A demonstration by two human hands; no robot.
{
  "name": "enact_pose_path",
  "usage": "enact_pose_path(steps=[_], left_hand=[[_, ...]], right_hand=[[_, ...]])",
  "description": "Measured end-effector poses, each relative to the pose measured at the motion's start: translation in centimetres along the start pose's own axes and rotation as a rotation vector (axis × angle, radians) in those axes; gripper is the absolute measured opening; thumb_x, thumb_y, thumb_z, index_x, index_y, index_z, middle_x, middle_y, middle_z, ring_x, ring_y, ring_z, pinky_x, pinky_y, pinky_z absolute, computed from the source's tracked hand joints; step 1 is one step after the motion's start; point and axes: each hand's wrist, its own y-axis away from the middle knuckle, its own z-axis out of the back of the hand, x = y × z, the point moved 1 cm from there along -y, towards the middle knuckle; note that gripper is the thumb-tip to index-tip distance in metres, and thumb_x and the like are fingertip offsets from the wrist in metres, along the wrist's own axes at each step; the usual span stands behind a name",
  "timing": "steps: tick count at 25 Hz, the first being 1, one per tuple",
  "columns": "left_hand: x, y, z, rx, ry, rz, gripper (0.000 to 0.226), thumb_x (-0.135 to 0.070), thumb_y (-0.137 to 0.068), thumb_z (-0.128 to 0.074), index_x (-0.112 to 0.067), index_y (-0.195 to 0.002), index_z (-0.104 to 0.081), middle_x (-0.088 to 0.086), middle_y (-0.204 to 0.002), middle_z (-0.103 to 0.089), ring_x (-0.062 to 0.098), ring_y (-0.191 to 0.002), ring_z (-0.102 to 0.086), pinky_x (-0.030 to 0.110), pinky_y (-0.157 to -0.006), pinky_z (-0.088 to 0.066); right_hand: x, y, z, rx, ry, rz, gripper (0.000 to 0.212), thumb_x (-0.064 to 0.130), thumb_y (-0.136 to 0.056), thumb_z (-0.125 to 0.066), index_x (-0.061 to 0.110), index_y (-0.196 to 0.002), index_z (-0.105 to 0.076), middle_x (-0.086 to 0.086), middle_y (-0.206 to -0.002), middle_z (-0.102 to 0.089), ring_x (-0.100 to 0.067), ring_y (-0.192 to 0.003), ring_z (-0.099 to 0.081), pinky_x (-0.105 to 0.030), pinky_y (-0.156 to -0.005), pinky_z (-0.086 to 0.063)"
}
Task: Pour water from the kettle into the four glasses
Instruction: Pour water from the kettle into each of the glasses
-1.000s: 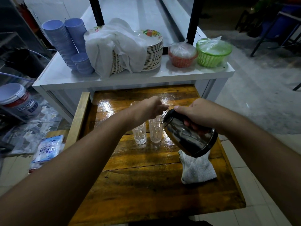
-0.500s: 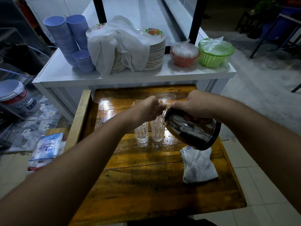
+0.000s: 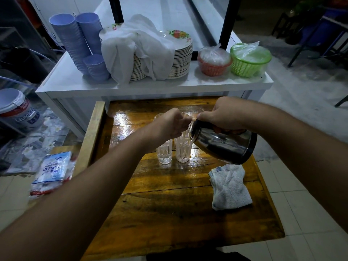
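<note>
- The wet, glossy brown plank table [image 3: 169,204] carries the cluster of clear cut-pattern tumbler glasses [image 3: 164,153] at about its 12 o'clock; only the two front ones show plainly, and rims of others peek out behind the hands.
- The left hand [image 3: 169,122] is curled closed over the glass tops, fingertips pinched toward the kettle's mouth; whether it grips a rim or the lid, I cannot tell.
- The front right glass [image 3: 183,150] stands touching its neighbour, directly under the spout, with a thin stream seemingly running into it.
- The polished steel kettle with a black base ring [image 3: 224,144] hangs at 3 o'clock of the glasses. Against a second ago it sits higher and tips more steeply, base raised toward the right; I judge pouring is under way and early, the front glasses showing little water.
- The right hand [image 3: 224,114] is clamped around the kettle's top handle.
- A crumpled white terry cloth [image 3: 229,187] lies at 5 o'clock of the glasses, untouched, handy for spills.
</note>
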Motion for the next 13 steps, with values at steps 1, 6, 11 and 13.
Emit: enact_pose_path(steps=[1,6,11,13], left_hand=[[0.09,-0.03,0.03,-0.006,0.02,0.001,0.058,-0.031,-0.099,-0.021,-0.007,-0.145,-0.047,0.006,-0.147,-0.054,0.015,-0.13,-0.053,0.033,-0.112,-0.036],[0.59,-0.33,0.46,-0.01,0.05,0.001,0.065,-0.039,-0.089,-0.029,-0.007,-0.142,-0.051,0.005,-0.144,-0.058,0.016,-0.129,-0.055,0.033,-0.109,-0.039],[0.7,-0.15,0.53,-0.027,0.062,-0.005,0.066,-0.039,-0.086,-0.031,-0.008,-0.139,-0.054,0.005,-0.141,-0.06,0.016,-0.128,-0.056,0.035,-0.111,-0.039],[0.71,-0.11,0.62,-0.024,0.066,-0.004,0.066,-0.039,-0.086,-0.031,-0.007,-0.139,-0.054,0.006,-0.14,-0.06,0.016,-0.128,-0.056,0.034,-0.11,-0.039]], right_hand=[[0.06,-0.01,0.1,0.001,0.006,0.003,0.056,0.061,-0.094,-0.053,0.01,-0.075,-0.064,-0.006,-0.068,-0.06,-0.019,-0.059,-0.055,-0.027,-0.052,-0.037],[0.49,0.06,0.23,-0.019,0.064,0.029,0.053,0.059,-0.094,-0.053,0.01,-0.078,-0.062,-0.007,-0.07,-0.06,-0.019,-0.061,-0.055,-0.028,-0.051,-0.036],[0.73,0.34,0.27,-0.041,0.076,0.066,0.052,0.057,-0.095,-0.053,0.012,-0.07,-0.058,-0.006,-0.066,-0.058,-0.017,-0.058,-0.052,-0.027,-0.05,-0.034],[0.84,0.45,0.26,-0.046,0.078,0.078,0.051,0.057,-0.095,-0.053,0.013,-0.07,-0.059,-0.005,-0.065,-0.057,-0.017,-0.057,-0.052,-0.027,-0.05,-0.034]])
